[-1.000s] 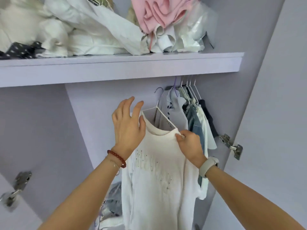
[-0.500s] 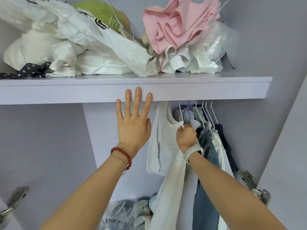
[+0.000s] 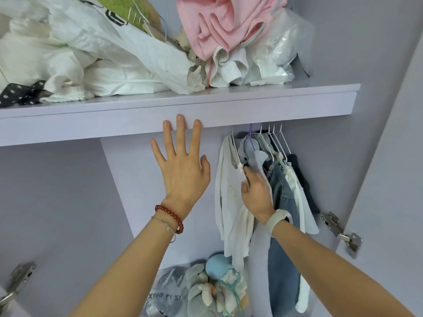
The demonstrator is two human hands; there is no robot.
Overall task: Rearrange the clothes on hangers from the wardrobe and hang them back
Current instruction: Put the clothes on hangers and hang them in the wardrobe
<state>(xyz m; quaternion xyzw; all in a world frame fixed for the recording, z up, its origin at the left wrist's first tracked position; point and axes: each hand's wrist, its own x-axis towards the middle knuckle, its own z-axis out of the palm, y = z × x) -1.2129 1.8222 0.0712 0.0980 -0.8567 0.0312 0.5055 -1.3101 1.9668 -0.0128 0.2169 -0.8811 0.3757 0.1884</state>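
Observation:
A white T-shirt (image 3: 230,202) hangs on a white hanger (image 3: 234,145) at the left end of a row of hung clothes under the shelf. To its right hang a pale lilac garment (image 3: 256,161), jeans (image 3: 281,202), a white top (image 3: 302,207) and a dark piece (image 3: 302,179). My right hand (image 3: 256,193) is between the T-shirt and the lilac garment, fingers relaxed and touching the cloth near the hanger's shoulder. My left hand (image 3: 183,165) is spread flat, its fingertips against the front edge of the shelf (image 3: 297,106).
The shelf holds heaped white clothes (image 3: 91,60), a pink garment (image 3: 219,26) and plastic bags (image 3: 279,51). A bag and soft toys (image 3: 212,289) lie at the wardrobe bottom. Door hinges (image 3: 341,232) jut at the right and at the lower left hinge (image 3: 16,282).
The white T-shirt went from in front of me onto the rail, turned edge-on. My right hand has loosened from the hanger. My left hand rose to the shelf edge.

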